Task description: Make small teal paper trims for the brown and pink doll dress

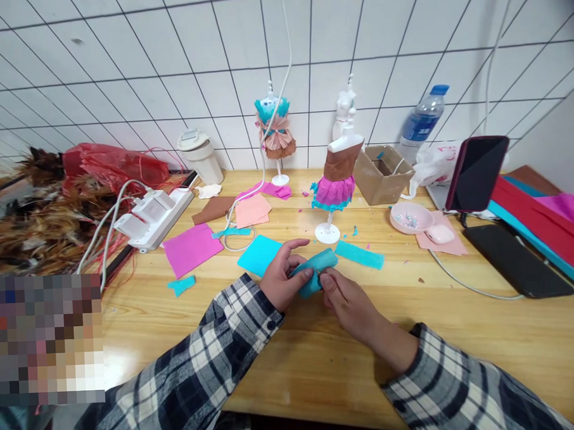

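My left hand point(285, 278) is closed on a folded strip of teal crepe paper point(323, 259), its thumb pressed on top and index finger raised. At the paper's lower right edge, my right hand point(346, 298) is closed in a pinch. A small dark bit shows by its fingertips; what it is I cannot make out. Just behind stands a small white dress form point(330, 175) wearing a brown top and a magenta skirt with teal trim. A teal sheet point(259, 255) lies left of my hands, and a flat teal strip point(360, 255) lies to the right.
Magenta paper point(193, 249), peach paper point(252, 210) and scraps lie leftward. A dressed form point(276, 130), a cardboard box point(384, 176) and a water bottle point(422, 123) stand at the back. A pink bowl point(411, 217), phone point(478, 172) and power strip point(158, 217) flank the workspace.
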A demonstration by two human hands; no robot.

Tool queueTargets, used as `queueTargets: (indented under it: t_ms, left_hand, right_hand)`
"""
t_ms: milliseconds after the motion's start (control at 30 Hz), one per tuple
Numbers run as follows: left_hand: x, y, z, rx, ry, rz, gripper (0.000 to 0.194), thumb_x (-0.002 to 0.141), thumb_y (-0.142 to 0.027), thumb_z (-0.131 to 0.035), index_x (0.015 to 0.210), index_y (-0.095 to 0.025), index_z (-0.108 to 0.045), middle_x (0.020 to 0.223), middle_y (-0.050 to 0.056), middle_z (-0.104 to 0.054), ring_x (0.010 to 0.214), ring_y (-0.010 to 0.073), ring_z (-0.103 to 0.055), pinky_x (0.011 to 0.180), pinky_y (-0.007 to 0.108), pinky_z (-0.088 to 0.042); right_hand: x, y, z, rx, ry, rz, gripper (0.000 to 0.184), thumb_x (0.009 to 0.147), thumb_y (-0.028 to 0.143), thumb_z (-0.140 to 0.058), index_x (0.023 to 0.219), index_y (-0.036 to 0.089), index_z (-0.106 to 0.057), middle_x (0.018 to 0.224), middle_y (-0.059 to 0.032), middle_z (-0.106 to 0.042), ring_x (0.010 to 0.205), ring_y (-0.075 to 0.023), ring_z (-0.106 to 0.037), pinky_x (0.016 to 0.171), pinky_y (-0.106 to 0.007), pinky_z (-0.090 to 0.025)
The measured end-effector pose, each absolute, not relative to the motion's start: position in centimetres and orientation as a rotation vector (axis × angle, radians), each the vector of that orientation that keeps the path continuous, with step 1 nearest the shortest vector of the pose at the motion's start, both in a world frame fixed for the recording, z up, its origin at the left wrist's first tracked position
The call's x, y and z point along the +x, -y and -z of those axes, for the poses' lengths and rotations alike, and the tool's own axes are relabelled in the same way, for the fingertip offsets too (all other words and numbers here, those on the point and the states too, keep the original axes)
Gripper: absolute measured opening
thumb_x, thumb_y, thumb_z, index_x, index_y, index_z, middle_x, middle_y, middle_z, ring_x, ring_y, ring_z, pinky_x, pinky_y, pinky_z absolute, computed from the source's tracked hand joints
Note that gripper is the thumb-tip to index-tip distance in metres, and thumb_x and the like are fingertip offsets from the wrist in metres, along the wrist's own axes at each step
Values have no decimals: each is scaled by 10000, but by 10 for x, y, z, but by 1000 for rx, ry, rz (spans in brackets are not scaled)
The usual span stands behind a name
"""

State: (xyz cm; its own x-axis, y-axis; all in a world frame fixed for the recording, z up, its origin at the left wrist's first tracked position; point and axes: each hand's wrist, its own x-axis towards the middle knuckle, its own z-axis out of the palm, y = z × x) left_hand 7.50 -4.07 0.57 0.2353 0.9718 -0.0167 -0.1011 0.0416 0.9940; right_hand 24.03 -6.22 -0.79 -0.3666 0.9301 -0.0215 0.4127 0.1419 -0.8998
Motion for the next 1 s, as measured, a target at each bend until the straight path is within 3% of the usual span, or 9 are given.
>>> queueTargets:
  t_ms: [267, 567, 1000]
  left_hand:
    - [77, 41, -5, 1176, -962, -1058, 638, 721, -352, -730, 1247, -172, -417, 671, -47, -562, 549, 82, -475, 552, 218, -353]
    - [76, 36, -1, 1281, -1062, -1213, 518, 731, -243, -698, 1182, -182, -449, 786, -10, -585, 698, 119, -546, 644, 249, -418]
    - [74, 33, 3, 1143, -1013, -1203, 584, 706, -298, -736, 1194, -186, -438, 761, -33, -570, 666, 101, -549, 607, 219, -410]
  right_hand:
    - [236, 65, 8, -1308, 1863, -1095, 339, 986, 425, -241, 809, 227, -452, 672, 3, -539, 656, -169, -530, 588, -276, -353]
    - [233, 64, 8, -1337, 1886, -1019, 315, 986, 408, -251, 849, 223, -466, 714, -3, -559, 648, -169, -515, 606, -280, -349]
    - [234, 63, 10, -1351, 1852, -1046, 370, 979, 469, -225, 774, 232, -423, 657, 14, -524, 600, -158, -495, 574, -272, -365]
